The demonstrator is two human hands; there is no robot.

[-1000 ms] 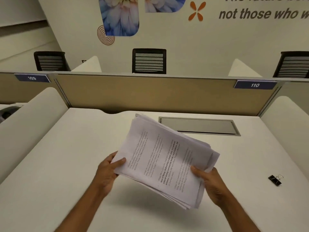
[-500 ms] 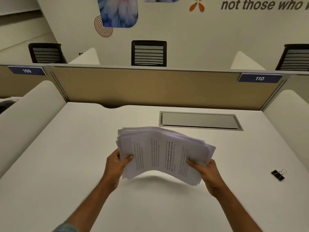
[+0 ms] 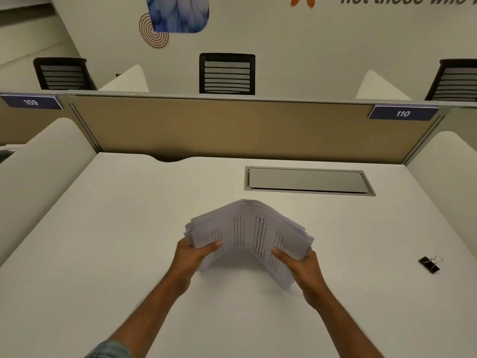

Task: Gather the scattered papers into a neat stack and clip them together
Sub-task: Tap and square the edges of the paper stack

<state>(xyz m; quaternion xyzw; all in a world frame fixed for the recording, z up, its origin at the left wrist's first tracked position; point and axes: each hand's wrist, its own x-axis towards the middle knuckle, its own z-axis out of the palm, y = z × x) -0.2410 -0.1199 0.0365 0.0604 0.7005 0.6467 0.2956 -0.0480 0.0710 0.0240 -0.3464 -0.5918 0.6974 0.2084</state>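
Observation:
A thick stack of printed white papers (image 3: 247, 228) arches upward in the middle above the white desk (image 3: 103, 228). My left hand (image 3: 191, 259) grips the stack's left edge with the thumb on top. Its right edge is held by my right hand (image 3: 302, 267) in the same way. The sheets' edges are slightly fanned and uneven. A black binder clip (image 3: 429, 264) with silver handles lies on the desk far to the right, apart from both hands.
A grey cable hatch (image 3: 307, 180) is set into the desk behind the papers. A tan divider panel (image 3: 232, 127) closes the back, and white side screens (image 3: 44, 161) flank the desk. Black chairs (image 3: 227, 73) stand beyond.
The tilted stack has been turned level and lowered toward the desk. Both hands have pressed its ends inward, so the middle now bows upward.

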